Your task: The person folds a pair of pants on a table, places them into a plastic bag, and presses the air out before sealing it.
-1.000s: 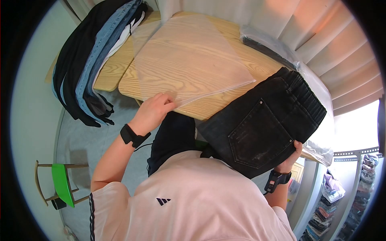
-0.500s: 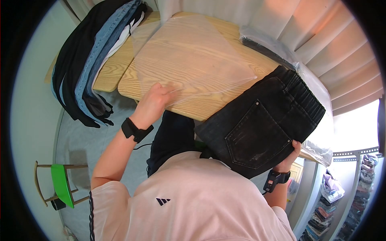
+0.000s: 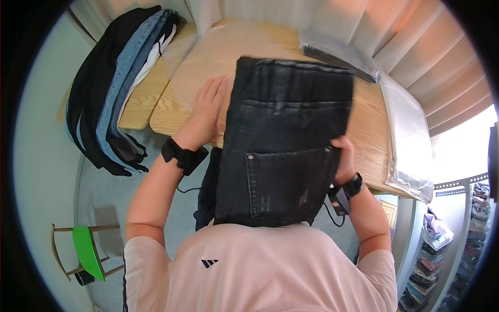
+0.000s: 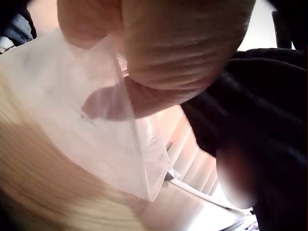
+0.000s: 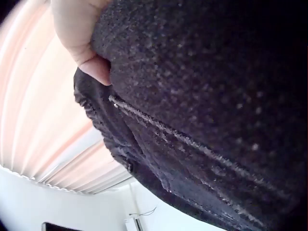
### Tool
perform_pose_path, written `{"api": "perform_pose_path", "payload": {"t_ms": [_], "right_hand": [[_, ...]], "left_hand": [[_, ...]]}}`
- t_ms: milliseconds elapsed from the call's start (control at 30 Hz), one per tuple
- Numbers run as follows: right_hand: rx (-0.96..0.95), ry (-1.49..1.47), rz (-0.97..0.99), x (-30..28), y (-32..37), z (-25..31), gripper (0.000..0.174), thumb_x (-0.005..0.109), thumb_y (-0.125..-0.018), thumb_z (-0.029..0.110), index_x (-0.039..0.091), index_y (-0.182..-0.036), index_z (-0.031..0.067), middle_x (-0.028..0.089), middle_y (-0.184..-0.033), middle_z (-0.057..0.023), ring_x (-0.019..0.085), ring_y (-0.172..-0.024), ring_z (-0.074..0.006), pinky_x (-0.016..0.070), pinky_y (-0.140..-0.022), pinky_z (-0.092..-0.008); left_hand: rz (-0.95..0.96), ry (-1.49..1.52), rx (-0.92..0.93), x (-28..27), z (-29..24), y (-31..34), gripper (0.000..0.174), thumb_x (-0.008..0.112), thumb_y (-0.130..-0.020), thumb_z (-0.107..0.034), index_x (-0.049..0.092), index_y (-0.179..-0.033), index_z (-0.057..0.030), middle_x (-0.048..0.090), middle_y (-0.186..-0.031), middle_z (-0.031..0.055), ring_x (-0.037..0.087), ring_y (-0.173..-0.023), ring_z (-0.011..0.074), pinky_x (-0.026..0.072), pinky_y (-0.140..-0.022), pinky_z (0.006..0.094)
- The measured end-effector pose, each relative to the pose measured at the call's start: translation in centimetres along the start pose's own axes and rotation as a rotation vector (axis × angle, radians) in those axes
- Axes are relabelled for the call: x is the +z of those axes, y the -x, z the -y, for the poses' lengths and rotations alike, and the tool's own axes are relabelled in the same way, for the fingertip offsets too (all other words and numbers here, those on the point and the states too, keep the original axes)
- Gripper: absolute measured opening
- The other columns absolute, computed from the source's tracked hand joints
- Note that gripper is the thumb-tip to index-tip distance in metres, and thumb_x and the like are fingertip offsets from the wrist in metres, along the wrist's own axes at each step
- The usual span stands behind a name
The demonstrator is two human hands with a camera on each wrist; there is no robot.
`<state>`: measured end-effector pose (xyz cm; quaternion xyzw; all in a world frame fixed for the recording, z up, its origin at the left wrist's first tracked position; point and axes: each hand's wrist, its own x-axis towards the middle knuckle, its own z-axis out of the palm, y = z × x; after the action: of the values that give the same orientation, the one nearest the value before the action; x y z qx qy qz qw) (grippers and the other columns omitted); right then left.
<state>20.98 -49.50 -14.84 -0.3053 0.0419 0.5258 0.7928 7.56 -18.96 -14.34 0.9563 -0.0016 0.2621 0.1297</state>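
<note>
Folded black jeans [image 3: 291,130], with an elastic waistband and a back pocket, hang upright over the table's near edge. My right hand [image 3: 345,160] grips their right side, thumb on the front by the pocket corner; the right wrist view shows that thumb [image 5: 97,70] against the dark cloth. Left of the jeans, my left hand [image 3: 204,112] has its fingers extended over a clear plastic bag [image 3: 239,41] on the table. In the left wrist view the bag's raised film [image 4: 53,91] covers a fingertip. The jeans hide much of the bag.
Several dark and blue garments [image 3: 117,78] drape over the table's left end. Packed clear bags [image 3: 408,138] lie along the right side of the wooden table [image 3: 366,156]. A green chair [image 3: 88,252] stands lower left; shelves with folded clothes [image 3: 423,270] are lower right.
The jeans have swung left and turned upright in my right hand, now over part of the bag. My left hand has moved slightly up, its fingers now extended.
</note>
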Motion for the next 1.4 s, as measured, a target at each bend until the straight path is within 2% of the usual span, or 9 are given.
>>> {"api": "perform_pose_path", "payload": {"t_ms": [100,233,633,700,800,933,1100,1300,1400], "right_hand": [[0.277,-0.048,0.060,-0.1,-3.9,0.3,0.040,0.051,-0.078,0.017,0.054,-0.106,-0.0104,0.065,-0.092,-0.0220,0.065,-0.082,-0.0339,0.0542,-0.080,-0.0461],[0.199,0.073,-0.043,-0.2,-6.2,-0.5,0.035,0.049,-0.079,0.013,0.055,-0.104,-0.0118,0.065,-0.093,-0.0227,0.065,-0.081,-0.0333,0.0551,-0.078,-0.0450],[0.313,0.135,0.022,1.8,-8.8,-1.5,0.031,0.050,-0.079,0.011,0.055,-0.103,-0.0093,0.065,-0.093,-0.0213,0.065,-0.080,-0.0303,0.0544,-0.079,-0.0398],[0.348,0.162,0.035,2.2,-9.2,-1.9,0.031,0.051,-0.079,0.010,0.054,-0.103,-0.0085,0.065,-0.092,-0.0201,0.065,-0.079,-0.0293,0.0544,-0.078,-0.0392],[0.309,0.213,0.019,3.1,-9.3,-2.3,0.030,0.051,-0.079,0.010,0.054,-0.103,-0.0076,0.064,-0.090,-0.0182,0.064,-0.078,-0.0278,0.0544,-0.078,-0.0387],[0.238,0.333,-0.051,3.0,-9.4,-2.3,0.029,0.052,-0.079,0.010,0.054,-0.103,-0.0070,0.064,-0.089,-0.0169,0.064,-0.078,-0.0268,0.0543,-0.077,-0.0382],[0.229,0.379,-0.089,3.0,-9.5,-2.3,0.028,0.052,-0.079,0.010,0.054,-0.101,-0.0062,0.064,-0.087,-0.0157,0.064,-0.076,-0.0266,0.0543,-0.076,-0.0374],[0.255,0.310,-0.036,2.8,-9.3,-2.4,0.026,0.052,-0.079,0.010,0.056,-0.099,-0.0053,0.065,-0.086,-0.0161,0.064,-0.076,-0.0263,0.0541,-0.076,-0.0376],[0.220,0.300,-0.056,3.0,-8.8,-2.4,0.024,0.053,-0.079,0.010,0.057,-0.097,-0.0052,0.065,-0.088,-0.0161,0.064,-0.076,-0.0257,0.0541,-0.076,-0.0371]], "left_hand": [[-0.142,0.103,-0.032,0.1,1.3,-0.8,0.083,0.040,-0.065,0.019,0.021,-0.143,-0.0002,0.028,-0.143,0.0206,0.025,-0.135,0.0360,0.0200,-0.111,0.0388],[-0.157,0.173,-0.115,-0.1,0.7,-1.2,0.087,0.033,-0.063,0.023,0.016,-0.145,-0.0008,0.022,-0.146,0.0223,0.021,-0.137,0.0355,0.0171,-0.113,0.0377],[-0.090,0.065,0.079,-1.7,2.0,0.4,0.080,0.035,-0.067,0.023,0.021,-0.143,0.0011,0.023,-0.146,0.0215,0.022,-0.136,0.0369,0.0199,-0.112,0.0407],[-0.133,0.149,0.013,-1.9,2.3,0.5,0.088,0.032,-0.058,0.023,0.018,-0.143,0.0041,0.023,-0.147,0.0212,0.019,-0.138,0.0363,0.0166,-0.113,0.0394],[-0.271,0.183,-0.152,-2.3,2.8,0.1,0.089,0.032,-0.059,0.022,0.021,-0.144,-0.0005,0.023,-0.146,0.0229,0.017,-0.138,0.0372,0.0182,-0.113,0.0408],[-0.182,0.097,-0.220,-4.4,2.6,-0.9,0.088,0.033,-0.060,0.021,0.027,-0.143,-0.0062,0.023,-0.146,0.0234,0.019,-0.137,0.0382,0.0205,-0.112,0.0424],[0.096,-0.352,0.203,-7.0,2.5,-4.0,0.074,0.043,-0.067,0.018,0.039,-0.137,-0.0070,0.040,-0.136,0.0212,0.034,-0.128,0.0398,0.0316,-0.105,0.0415],[0.306,-0.281,0.134,-6.4,2.1,-9.2,0.072,0.046,-0.070,0.015,0.036,-0.138,-0.0080,0.054,-0.116,0.0195,0.050,-0.108,0.0369,0.0420,-0.092,0.0405],[0.148,-0.207,0.229,-7.2,0.5,-8.3,0.072,0.046,-0.071,0.015,0.035,-0.138,-0.0064,0.053,-0.118,0.0204,0.050,-0.108,0.0372,0.0434,-0.091,0.0386]]}}
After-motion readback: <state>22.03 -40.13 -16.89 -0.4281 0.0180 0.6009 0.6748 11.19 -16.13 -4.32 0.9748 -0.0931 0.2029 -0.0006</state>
